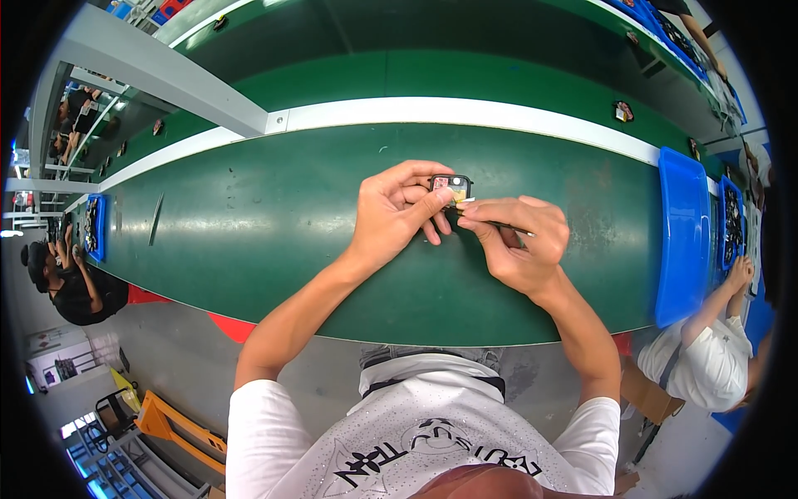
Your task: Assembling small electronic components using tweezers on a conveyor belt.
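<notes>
Above the green bench (274, 216) my left hand (397, 204) grips a small black-framed part (460, 180) with red, white and yellow areas inside; I cannot make out its exact kind. The thumb lies across its near edge. My right hand (528, 237) is closed on a thin dark stick-like tool (517, 229), whose rear end sticks out past the fingers. Its fingertips meet the near right corner of the part, beside a small white and yellow bit. The tool's working tip is hidden by the fingers.
A tall blue bin (686, 241) stands at the bench's right end. Thin metal tweezers (156, 218) lie on the left. Beyond a white rail (465, 111), a small part (623, 111) sits on a green surface. Workers sit at left (79, 287) and right (706, 358).
</notes>
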Available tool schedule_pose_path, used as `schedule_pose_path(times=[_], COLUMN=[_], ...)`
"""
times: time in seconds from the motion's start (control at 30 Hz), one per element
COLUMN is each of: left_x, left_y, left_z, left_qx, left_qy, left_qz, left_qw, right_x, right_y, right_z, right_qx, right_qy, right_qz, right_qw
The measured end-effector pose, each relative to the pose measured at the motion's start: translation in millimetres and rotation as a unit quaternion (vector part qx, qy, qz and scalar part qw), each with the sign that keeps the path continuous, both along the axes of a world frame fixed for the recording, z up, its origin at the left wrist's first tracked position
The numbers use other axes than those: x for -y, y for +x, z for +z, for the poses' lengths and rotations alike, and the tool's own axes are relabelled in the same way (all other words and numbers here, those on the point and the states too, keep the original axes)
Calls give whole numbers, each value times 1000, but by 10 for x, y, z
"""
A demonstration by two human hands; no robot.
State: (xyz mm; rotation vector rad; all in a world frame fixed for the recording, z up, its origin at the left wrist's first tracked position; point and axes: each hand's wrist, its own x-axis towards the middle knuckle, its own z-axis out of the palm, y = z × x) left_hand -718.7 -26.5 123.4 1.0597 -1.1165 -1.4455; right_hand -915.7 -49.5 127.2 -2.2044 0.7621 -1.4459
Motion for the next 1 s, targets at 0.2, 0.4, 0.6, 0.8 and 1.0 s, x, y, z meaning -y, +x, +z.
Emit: schedule_pose_path(times=[0.2,0.4,0.6,0.8,1.0], left_x=[4,-5,-26,-32,-2], left_y=[13,2,-52,-100,-121], left_z=[1,-7,-40,-61,-114], left_qx=[-1,-7,6,15,4], left_qy=[0,2,1,0,-4], left_qz=[3,12,39,78,74], left_qw=[1000,1000,999,997,997], right_x=[-7,-15,-23,-27,-14], right_y=[11,9,24,43,42], right_z=[10,2,-42,-55,-109], right_qx=[-1,-4,-28,-35,-28], right_qy=[4,6,-47,-46,-38], right_qz=[-7,0,-5,-5,-24], right_qw=[1000,1000,998,998,999])
